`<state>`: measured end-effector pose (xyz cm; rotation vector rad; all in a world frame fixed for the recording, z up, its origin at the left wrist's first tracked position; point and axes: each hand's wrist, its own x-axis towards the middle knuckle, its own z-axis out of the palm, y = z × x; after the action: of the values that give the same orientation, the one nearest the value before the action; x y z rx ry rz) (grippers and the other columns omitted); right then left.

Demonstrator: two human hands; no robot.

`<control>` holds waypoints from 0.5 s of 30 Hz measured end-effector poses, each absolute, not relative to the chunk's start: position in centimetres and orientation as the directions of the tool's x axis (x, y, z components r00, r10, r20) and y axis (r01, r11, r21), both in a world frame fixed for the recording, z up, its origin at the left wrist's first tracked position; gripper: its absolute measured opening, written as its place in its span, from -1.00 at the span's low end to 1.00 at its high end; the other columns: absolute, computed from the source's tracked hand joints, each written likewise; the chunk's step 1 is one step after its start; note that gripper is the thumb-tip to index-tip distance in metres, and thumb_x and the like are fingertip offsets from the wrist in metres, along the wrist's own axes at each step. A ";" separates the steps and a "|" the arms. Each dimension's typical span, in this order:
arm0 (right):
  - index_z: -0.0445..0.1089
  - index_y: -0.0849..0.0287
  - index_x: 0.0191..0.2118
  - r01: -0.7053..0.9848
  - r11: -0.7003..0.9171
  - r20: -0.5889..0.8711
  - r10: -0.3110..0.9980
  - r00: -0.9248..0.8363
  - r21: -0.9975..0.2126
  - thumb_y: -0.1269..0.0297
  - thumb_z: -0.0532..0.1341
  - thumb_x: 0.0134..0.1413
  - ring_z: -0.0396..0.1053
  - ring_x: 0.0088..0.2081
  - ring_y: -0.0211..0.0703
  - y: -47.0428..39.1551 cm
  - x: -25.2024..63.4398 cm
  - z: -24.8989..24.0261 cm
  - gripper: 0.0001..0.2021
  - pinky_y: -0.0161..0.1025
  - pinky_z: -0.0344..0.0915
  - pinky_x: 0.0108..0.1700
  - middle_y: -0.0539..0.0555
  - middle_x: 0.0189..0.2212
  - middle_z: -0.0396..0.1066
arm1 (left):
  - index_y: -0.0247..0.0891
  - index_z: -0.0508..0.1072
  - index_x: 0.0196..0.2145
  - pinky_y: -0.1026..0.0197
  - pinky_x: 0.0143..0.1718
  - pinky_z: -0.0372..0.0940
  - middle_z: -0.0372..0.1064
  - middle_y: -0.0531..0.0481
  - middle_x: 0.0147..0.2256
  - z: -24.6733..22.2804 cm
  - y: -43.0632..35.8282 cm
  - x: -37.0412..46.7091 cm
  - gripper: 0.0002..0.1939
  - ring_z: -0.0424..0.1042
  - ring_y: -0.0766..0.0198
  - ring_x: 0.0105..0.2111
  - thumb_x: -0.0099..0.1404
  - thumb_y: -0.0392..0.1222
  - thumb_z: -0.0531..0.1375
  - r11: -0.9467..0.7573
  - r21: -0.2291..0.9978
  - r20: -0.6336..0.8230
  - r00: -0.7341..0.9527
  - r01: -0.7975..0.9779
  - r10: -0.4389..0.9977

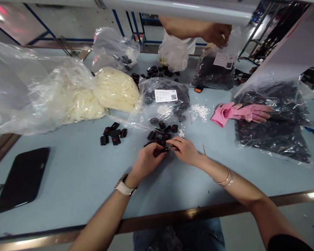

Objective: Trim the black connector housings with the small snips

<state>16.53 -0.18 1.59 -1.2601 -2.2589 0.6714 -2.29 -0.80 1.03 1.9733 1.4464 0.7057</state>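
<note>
My left hand (pixel 148 159) is closed on a small black plastic connector (pixel 165 150) just above the table. My right hand (pixel 185 150) meets it from the other side, its fingers pinched at the same connector; whether it also grips a tiny separate piece cannot be made out. Right beyond my fingers lies a loose pile of black connectors (pixel 162 134), some with red marks. A smaller group of them (pixel 113 133) is farther left. Tiny white pins (pixel 200 112) are scattered to the right of a labelled clear bag (pixel 146 113) holding black parts.
Large clear bags of cream-coloured pieces (pixel 116 90) fill the back left. A black tablet-like slab (pixel 23 179) lies at left. Pink gloves (pixel 240 112) rest on bags of black parts (pixel 273 139) at right. Across the table, another person's hand (pixel 217 35) holds a labelled bag (pixel 214 71).
</note>
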 end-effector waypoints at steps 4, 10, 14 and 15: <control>0.45 0.16 -0.16 0.602 0.334 0.133 0.926 -0.353 -0.725 0.53 0.10 0.03 0.40 -0.19 -0.19 0.0 16.5 2.1 -0.71 -0.25 0.28 -0.12 0.09 -0.22 0.48 | -0.24 0.41 -0.41 0.27 -0.46 0.25 0.41 0.05 -0.49 1.1 -0.8 -2.2 -0.89 0.37 0.32 -0.50 0.12 -0.15 0.21 -0.241 0.726 0.068 0.281 0.644 0.957; 0.46 0.19 -0.28 0.414 0.057 -0.048 0.970 -0.240 -0.909 0.28 0.14 0.10 0.30 -0.51 -0.32 -0.1 15.9 2.4 -0.83 -0.36 0.21 -0.38 -0.06 -0.58 0.37 | -0.23 0.41 -0.40 0.28 -0.47 0.26 0.41 0.06 -0.48 1.1 -0.7 -2.3 -0.92 0.36 0.34 -0.52 0.14 -0.18 0.20 -0.287 0.733 0.095 0.324 0.617 0.941; 0.46 0.21 -0.36 0.344 0.015 -0.065 0.973 -0.219 -0.939 0.29 0.18 0.01 0.22 -0.51 -0.34 -0.1 15.9 2.0 -0.86 -0.38 0.15 -0.43 -0.08 -0.57 0.31 | -0.23 0.41 -0.38 0.29 -0.47 0.27 0.41 0.06 -0.46 1.0 -0.6 -2.5 -0.89 0.36 0.35 -0.52 0.15 -0.16 0.19 -0.298 0.740 0.092 0.349 0.603 0.933; 0.45 0.21 -0.36 0.336 -0.018 -0.100 0.969 -0.227 -0.942 0.29 0.16 0.02 0.18 -0.55 -0.35 -0.1 15.9 1.9 -0.85 -0.39 0.12 -0.46 -0.11 -0.62 0.25 | -0.23 0.41 -0.37 0.29 -0.47 0.27 0.41 0.06 -0.46 1.0 -0.6 -2.6 -0.89 0.36 0.35 -0.51 0.15 -0.15 0.19 -0.300 0.740 0.091 0.351 0.602 0.932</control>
<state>15.86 -0.12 1.89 -1.3798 -1.6190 1.2576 -2.55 -0.64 0.99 2.0099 1.3303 0.7013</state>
